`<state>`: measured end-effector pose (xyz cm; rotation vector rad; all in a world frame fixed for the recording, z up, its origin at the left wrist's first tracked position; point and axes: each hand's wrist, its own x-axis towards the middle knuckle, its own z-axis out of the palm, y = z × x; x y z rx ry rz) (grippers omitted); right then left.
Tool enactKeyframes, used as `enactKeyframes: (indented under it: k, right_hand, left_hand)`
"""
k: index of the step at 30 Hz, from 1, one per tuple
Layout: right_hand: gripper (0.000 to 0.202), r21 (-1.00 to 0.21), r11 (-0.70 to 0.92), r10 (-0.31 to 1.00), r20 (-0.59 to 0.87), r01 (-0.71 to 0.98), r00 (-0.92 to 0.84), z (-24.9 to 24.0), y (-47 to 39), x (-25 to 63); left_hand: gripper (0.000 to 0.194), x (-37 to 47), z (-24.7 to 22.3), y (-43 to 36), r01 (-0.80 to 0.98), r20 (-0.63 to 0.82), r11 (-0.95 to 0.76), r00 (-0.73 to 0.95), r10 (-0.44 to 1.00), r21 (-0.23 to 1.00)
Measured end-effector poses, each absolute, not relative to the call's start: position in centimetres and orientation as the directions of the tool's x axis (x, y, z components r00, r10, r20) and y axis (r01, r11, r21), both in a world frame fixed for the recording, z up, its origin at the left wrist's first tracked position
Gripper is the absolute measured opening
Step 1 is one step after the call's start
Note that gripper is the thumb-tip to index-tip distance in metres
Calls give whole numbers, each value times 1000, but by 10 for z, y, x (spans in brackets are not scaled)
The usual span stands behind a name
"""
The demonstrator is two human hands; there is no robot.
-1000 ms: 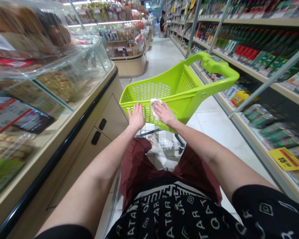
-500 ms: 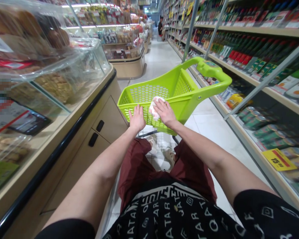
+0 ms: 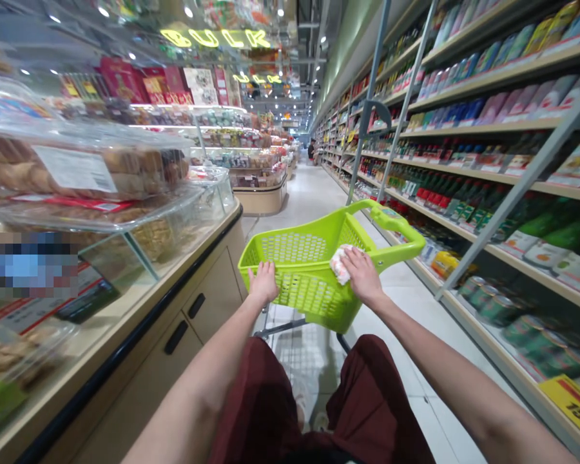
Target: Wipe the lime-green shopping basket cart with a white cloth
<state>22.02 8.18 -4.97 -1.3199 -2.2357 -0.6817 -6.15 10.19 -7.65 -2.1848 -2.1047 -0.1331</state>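
A bright green plastic shopping cart [image 3: 309,290] with a perforated basket stands sideways in front of my knees, its handle towards the right. My left hand [image 3: 263,283] holds the near rim by the basket's left end, fingers over the edge. Against the near side, close to the handle end, my right hand [image 3: 362,274] presses a crumpled white cloth with reddish marks [image 3: 341,263]. The fingers are bent over the cloth and partly cover it. Inside the basket, the visible part shows only green mesh walls.
A wooden counter [image 3: 212,277] with a black edge and packed baked goods [image 3: 77,167] runs along the left. On the right, shelves [image 3: 488,174] hold bottles and cans behind slanted metal poles. A white tiled aisle [image 3: 304,187] leads away, with a person [image 3: 312,149] far down it.
My right hand has slid the cloth rightward along the basket's side towards the handle. My left hand stays at the rim's left end. The view has tilted up.
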Motion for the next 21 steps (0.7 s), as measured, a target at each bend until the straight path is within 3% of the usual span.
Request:
enactKeyframes:
  k: [4, 14, 21]
  right_hand:
    - [42, 262, 367, 685, 573, 892, -450, -48, 86, 242]
    - [45, 173, 186, 783, 568, 967, -253, -36, 91, 264]
    - [43, 71, 344, 858, 381, 936, -344, -55, 104, 189]
  left_hand:
    - [74, -58, -77, 91, 997, 148, -81, 82, 986, -10]
    - [76, -53, -78, 66, 996, 113, -93, 92, 989, 1]
    - [86, -37, -87, 69, 994, 61, -112, 112, 992, 6]
